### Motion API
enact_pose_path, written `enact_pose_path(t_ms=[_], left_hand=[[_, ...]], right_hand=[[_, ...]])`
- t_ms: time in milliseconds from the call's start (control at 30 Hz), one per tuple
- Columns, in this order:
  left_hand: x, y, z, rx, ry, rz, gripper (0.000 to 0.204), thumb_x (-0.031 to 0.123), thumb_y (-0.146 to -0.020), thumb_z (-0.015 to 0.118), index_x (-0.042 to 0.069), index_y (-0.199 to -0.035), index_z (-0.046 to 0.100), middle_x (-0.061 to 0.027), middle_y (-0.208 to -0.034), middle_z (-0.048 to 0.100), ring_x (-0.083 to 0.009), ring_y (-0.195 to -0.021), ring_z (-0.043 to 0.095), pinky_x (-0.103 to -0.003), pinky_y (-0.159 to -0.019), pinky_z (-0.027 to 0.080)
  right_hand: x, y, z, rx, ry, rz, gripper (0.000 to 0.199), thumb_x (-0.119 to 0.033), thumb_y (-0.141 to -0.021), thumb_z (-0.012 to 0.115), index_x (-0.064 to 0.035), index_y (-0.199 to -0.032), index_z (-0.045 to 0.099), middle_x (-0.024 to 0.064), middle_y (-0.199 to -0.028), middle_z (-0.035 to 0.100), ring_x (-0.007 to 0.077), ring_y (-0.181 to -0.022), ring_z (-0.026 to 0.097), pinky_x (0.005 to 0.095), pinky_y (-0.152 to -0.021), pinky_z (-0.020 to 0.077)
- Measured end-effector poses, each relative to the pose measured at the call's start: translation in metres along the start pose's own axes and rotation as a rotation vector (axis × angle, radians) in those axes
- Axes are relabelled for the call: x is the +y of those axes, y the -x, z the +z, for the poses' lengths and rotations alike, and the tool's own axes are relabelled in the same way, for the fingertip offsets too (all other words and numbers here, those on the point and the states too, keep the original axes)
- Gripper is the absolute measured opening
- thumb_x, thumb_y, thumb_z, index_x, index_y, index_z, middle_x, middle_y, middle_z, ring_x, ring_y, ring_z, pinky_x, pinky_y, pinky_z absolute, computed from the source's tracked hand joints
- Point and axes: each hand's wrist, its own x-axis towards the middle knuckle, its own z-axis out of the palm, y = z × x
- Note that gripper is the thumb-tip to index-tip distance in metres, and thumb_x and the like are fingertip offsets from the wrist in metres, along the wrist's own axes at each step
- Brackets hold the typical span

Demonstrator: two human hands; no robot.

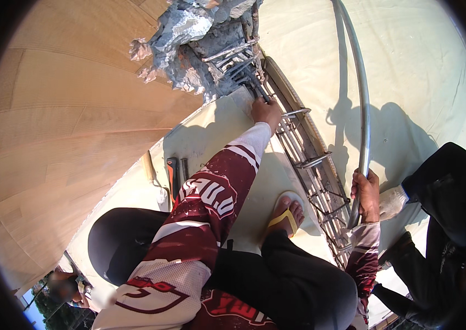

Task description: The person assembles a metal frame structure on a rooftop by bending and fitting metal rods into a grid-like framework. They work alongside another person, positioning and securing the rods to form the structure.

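Observation:
My left hand (266,113) reaches out to the broken end of a concrete beam (180,33). Its fingers close around a short dark metal bar (259,87) that runs in among the exposed rebar (232,54). On the right, my right hand (367,193) is wrapped around the lower part of a long metal pipe (363,93). The pipe stands up past the top of the view and looks bent near the lens rim. Between my hands lies a long rebar cage (314,170) with tie loops, set in a narrow trough.
A trowel (162,199), an orange-and-black handled tool (173,175) and a dark chisel-like rod (184,168) lie left of my forearm. A co-worker's gloved hand (392,203) is beside my right hand. Wooden panelling (73,110) slopes at left; pale sheeting (420,60) covers the right.

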Motion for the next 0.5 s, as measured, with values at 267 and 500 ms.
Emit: enact_pose_path(t_ms=[267,500], left_hand=[[0.019,0.024,-0.009,0.086,-0.013,0.011,0.031,0.02,-0.088,0.072,-0.003,-0.107,0.065,-0.0211,-0.108,0.068,-0.0344,-0.101,0.067,-0.042,-0.088,0.052],[0.014,0.081,-0.037,0.096,-0.056,0.1,0.043,0.021,-0.095,0.061,-0.003,-0.128,0.049,-0.0183,-0.118,0.058,-0.0312,-0.105,0.06,-0.042,-0.092,0.049]], right_hand=[[0.058,0.146,-0.008,0.097,-0.005,0.105,0.018,-0.01,-0.088,0.072,-0.0019,-0.09,0.056,0.0002,-0.065,0.054,0.0072,-0.044,0.047,0.0236,-0.038,0.0378],[0.059,0.294,-0.024,0.175,-0.105,0.246,0.011,-0.001,-0.084,0.066,-0.0037,-0.084,0.055,-0.0013,-0.064,0.053,0.0065,-0.049,0.049,0.0233,-0.044,0.0388]])
